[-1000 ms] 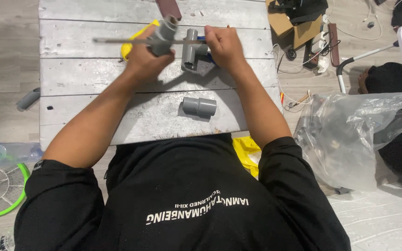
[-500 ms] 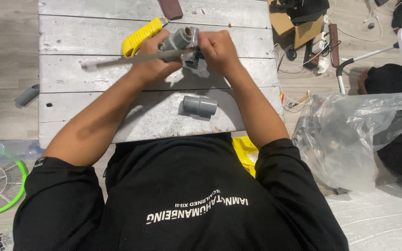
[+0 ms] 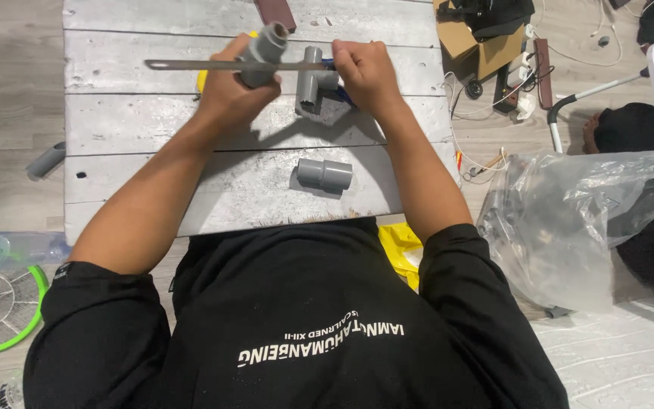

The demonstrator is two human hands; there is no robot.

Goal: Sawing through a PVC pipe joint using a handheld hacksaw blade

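Hands up over the far planks of the grey table (image 3: pixel 153 182): the left hand (image 3: pixel 230 91) is wrapped tight round a short grey pipe (image 3: pixel 265 47), which pokes up out of the fist, tilted a touch. Right hand (image 3: pixel 363 70) is clenched on a saw handle, mostly hidden, just a sliver of blue showing at its edge. Saw blade (image 3: pixel 191 65) runs flat and level from that fist, across the pipe, its tip jutting out past the left hand. Grey tee fitting (image 3: pixel 313 82) sits between the two hands, right under the blade. Nearer the body, a grey coupling (image 3: pixel 324 174) lies on its side, well apart from both hands. Clear plastic bag (image 3: pixel 577 220) slumps on the floor to the right.
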